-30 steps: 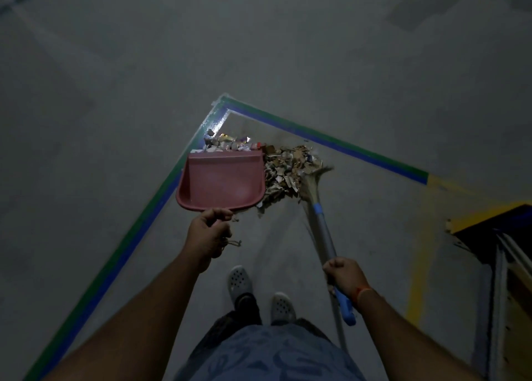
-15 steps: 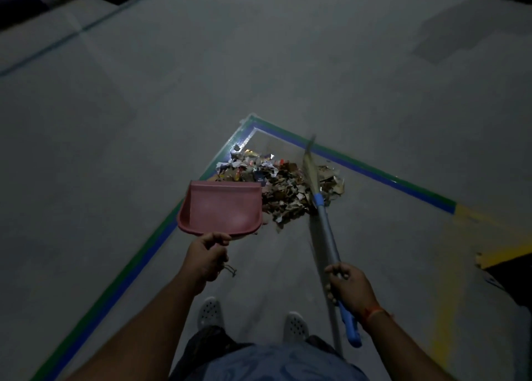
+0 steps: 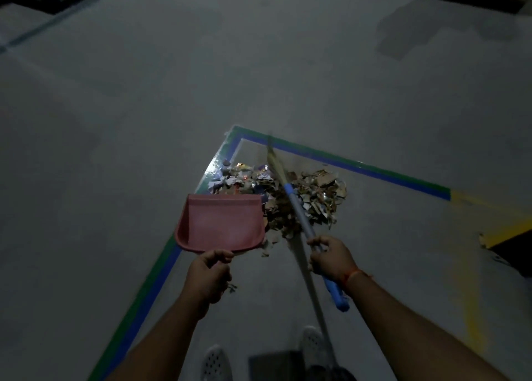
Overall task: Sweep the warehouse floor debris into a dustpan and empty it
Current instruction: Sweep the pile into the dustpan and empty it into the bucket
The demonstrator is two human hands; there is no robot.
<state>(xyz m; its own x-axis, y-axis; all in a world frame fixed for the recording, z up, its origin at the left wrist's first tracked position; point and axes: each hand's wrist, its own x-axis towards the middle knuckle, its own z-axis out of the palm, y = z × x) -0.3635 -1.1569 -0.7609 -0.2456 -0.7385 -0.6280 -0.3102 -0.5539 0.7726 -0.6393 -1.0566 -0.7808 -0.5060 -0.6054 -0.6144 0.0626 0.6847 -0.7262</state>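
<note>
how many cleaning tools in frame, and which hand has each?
2. Pink dustpan held by the left hand, at the debris pile. Broom gripped by the right hand, bristles raised over the pile.

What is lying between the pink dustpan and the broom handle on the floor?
In the head view, the near-left part of the debris pile fills the gap between the pink dustpan and the broom handle; a few loose scraps trail toward the person.
</note>
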